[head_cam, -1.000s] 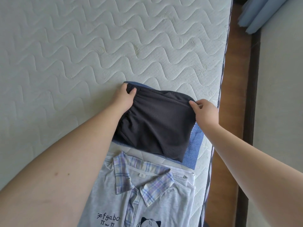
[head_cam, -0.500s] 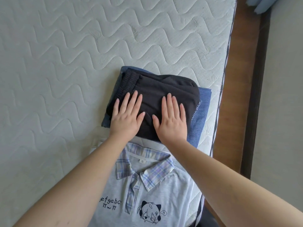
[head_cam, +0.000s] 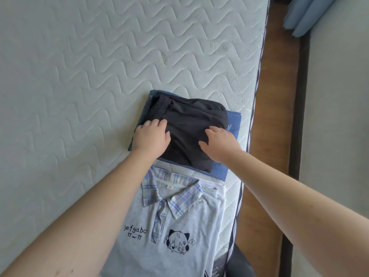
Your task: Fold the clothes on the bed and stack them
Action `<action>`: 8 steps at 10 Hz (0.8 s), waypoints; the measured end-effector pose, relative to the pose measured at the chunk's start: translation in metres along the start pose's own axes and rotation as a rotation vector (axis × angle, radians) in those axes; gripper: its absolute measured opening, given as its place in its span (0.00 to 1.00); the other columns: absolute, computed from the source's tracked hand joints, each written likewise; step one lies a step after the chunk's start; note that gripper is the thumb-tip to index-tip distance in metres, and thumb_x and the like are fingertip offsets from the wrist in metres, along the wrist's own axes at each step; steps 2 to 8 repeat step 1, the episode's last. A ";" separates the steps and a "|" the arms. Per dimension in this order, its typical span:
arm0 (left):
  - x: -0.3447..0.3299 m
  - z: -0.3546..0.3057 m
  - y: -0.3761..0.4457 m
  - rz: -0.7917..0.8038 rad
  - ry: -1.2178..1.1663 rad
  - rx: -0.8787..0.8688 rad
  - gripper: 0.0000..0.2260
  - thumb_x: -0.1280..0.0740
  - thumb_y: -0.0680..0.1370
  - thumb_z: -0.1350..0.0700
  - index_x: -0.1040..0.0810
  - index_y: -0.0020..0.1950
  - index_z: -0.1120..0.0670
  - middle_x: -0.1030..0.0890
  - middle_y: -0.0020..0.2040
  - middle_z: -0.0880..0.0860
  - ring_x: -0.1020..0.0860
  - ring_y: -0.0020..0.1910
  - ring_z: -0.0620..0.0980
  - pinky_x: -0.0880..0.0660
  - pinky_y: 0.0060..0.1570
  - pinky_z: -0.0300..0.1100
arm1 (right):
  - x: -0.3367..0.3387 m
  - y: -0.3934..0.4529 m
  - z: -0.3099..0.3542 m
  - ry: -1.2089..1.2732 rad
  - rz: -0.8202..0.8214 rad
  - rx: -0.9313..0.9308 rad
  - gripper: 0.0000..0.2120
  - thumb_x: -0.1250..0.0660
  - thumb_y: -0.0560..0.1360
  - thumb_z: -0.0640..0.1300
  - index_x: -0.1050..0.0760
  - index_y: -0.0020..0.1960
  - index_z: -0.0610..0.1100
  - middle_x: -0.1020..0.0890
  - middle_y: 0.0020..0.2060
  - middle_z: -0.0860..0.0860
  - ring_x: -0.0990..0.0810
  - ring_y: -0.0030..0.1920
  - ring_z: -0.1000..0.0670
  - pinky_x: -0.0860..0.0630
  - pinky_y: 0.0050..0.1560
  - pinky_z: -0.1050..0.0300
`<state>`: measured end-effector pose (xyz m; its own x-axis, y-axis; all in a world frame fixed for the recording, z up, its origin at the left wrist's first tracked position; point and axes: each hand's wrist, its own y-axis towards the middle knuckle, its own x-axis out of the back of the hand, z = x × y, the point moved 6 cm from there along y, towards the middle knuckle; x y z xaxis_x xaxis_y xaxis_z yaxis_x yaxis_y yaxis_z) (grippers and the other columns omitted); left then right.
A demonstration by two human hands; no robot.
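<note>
White quilted mattress (head_cam: 89, 76) carries a grey shirt (head_cam: 179, 226) (plaid collar) just below both wrists. Beyond it, black shorts (head_cam: 191, 124) lie folded on blue jeans (head_cam: 233, 120). Left hand (head_cam: 152, 136) and right hand (head_cam: 219, 142) rest on the shorts, fingers loosely bent, gripping nothing.

I am looking down into a bedroom in a home: a bare mattress (head_cam: 99, 66) with wavy white quilting fills most of my view, folded clothes (head_cam: 189, 128) lie on it, a strip of wooden floor (head_cam: 273, 116) runs along its edge, and pale blue curtains (head_cam: 305, 15) hang in the far corner.
</note>
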<state>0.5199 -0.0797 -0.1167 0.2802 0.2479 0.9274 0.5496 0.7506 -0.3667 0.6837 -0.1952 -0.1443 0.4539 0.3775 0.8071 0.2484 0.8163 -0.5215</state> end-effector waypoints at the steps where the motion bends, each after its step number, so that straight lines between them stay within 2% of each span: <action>1: 0.034 -0.001 -0.059 -0.155 -0.103 -0.016 0.21 0.42 0.81 0.49 0.31 0.73 0.54 0.24 0.66 0.54 0.27 0.64 0.56 0.29 0.58 0.51 | 0.016 -0.057 0.014 0.105 -0.109 -0.011 0.24 0.44 0.82 0.53 0.37 0.74 0.45 0.38 0.76 0.47 0.36 0.72 0.43 0.37 0.69 0.49; 8: 0.034 -0.001 -0.059 -0.155 -0.103 -0.016 0.21 0.42 0.81 0.49 0.31 0.73 0.54 0.24 0.66 0.54 0.27 0.64 0.56 0.29 0.58 0.51 | 0.016 -0.057 0.014 0.105 -0.109 -0.011 0.24 0.44 0.82 0.53 0.37 0.74 0.45 0.38 0.76 0.47 0.36 0.72 0.43 0.37 0.69 0.49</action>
